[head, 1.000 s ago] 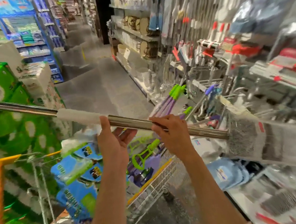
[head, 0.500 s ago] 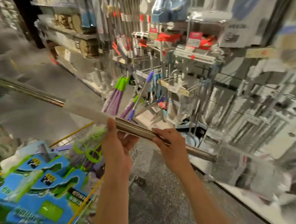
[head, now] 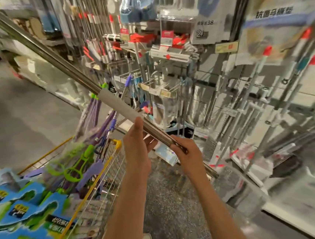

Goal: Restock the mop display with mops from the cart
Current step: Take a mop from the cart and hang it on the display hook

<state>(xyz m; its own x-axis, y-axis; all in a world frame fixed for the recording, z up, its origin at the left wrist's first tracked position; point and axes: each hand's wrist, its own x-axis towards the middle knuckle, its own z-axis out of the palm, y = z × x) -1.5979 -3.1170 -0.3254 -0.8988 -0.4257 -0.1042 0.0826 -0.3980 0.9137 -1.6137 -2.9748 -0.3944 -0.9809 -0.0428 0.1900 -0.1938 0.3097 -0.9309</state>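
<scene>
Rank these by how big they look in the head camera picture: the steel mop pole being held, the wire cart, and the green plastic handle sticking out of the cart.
1. Steel mop pole: crosses most of the frame, though nearness exaggerates it.
2. Wire cart: partly cut off at the edge, so it could rival the pole.
3. Green plastic handle: clearly smallest.

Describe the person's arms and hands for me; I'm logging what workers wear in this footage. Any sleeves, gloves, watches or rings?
Both forearms are bare as far as the frame shows: no sleeves reach into view. The left hand and right hand wear no gloves. No watch, bracelet or band shows on either wrist, and no ring is visible, though motion blur could hide something small.
</scene>
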